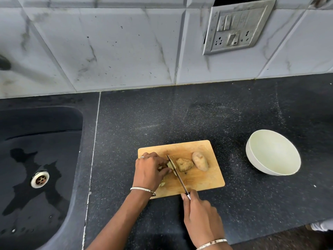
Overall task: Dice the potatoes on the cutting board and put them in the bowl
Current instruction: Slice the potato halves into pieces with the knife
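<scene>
Sink [36,159], far left of frame: dark basin set into the counter, with wet patches on its floor. The metal drain [39,179] sits at lower left.

Countertop [180,114]: black speckled stone across the centre and right. Grey marbled wall tiles [108,42] run along the top.

Cutting board [203,177], lower centre: wooden, flat on the countertop, set slightly askew.

Left hand [150,170], over the board's left end: fingers curled down, pinning a pale cut potato piece [170,165] to the wood. There is a ring on one finger and a bangle at the wrist. A few small diced bits [162,184] show just below the hand, on the board.

Knife [177,175]: the blade slants from upper left to lower right across the board. Its tip is beside the left fingertips, and its edge is down on the pale piece.

Right of the blade and touching it lies a brown-skinned potato chunk [183,164]. Just beside that is a whole unpeeled potato [200,161], toward the board's upper right. Both rest on the wood.

Right hand [200,217], bottom centre, just off the board's near edge: fingers wrapped round the knife handle, which is mostly hidden. The thumb lies along its left side, and there is a bangle at the wrist.

Bowl [252,157], right of frame: white, upright on the countertop, well apart from the board.

Switch and socket plate [237,27], upper right, on the tiles: grimy, and hanging crooked.
</scene>
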`<state>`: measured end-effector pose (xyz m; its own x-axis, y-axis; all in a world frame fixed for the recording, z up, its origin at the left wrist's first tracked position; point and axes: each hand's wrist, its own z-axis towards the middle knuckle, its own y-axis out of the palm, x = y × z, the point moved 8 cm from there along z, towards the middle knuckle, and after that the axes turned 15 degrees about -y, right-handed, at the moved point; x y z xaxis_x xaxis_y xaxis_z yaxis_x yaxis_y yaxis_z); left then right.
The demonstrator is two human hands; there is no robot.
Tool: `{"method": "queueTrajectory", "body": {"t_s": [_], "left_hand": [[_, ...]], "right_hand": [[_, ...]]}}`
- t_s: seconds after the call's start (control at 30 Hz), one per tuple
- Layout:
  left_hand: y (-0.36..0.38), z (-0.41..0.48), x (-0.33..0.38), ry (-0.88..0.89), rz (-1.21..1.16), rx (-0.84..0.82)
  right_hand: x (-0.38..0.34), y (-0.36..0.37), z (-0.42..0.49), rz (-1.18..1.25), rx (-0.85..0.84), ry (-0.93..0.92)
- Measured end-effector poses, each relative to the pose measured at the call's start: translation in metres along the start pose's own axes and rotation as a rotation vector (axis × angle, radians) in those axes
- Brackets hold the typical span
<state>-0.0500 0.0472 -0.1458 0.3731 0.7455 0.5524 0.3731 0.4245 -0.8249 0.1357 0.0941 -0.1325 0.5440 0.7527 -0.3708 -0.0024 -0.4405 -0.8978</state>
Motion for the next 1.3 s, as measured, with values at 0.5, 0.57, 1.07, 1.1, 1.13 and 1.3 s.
{"method": "queueTrajectory", "body": {"t_s": [0.5, 0.57, 1.07, 1.1, 1.13, 1.3], "left_hand": [[0.006, 0.004, -0.002, -0.01, -0.048, -0.012], [0.006, 0.003, -0.004, -0.016, -0.052, -0.002], [-0.006, -0.002, 0.005, -0.024, -0.033, -0.018], [-0.007, -0.002, 0.004, -0.027, -0.03, -0.02], [-0.008, -0.002, 0.003, -0.029, -0.021, -0.02], [-0.014, -0.005, -0.001, -0.013, 0.009, 0.006]], "right_hand": [[-0.004, 0.015, 0.019, 0.038, -0.026, 0.041], [-0.006, 0.014, 0.02, -0.006, -0.031, 0.043], [0.003, 0.005, -0.016, -0.009, -0.076, 0.049], [0.005, 0.001, -0.019, -0.011, -0.071, 0.053], [0.007, -0.003, -0.022, -0.007, -0.062, 0.056], [0.013, -0.008, -0.014, 0.027, 0.012, 0.027]]}}
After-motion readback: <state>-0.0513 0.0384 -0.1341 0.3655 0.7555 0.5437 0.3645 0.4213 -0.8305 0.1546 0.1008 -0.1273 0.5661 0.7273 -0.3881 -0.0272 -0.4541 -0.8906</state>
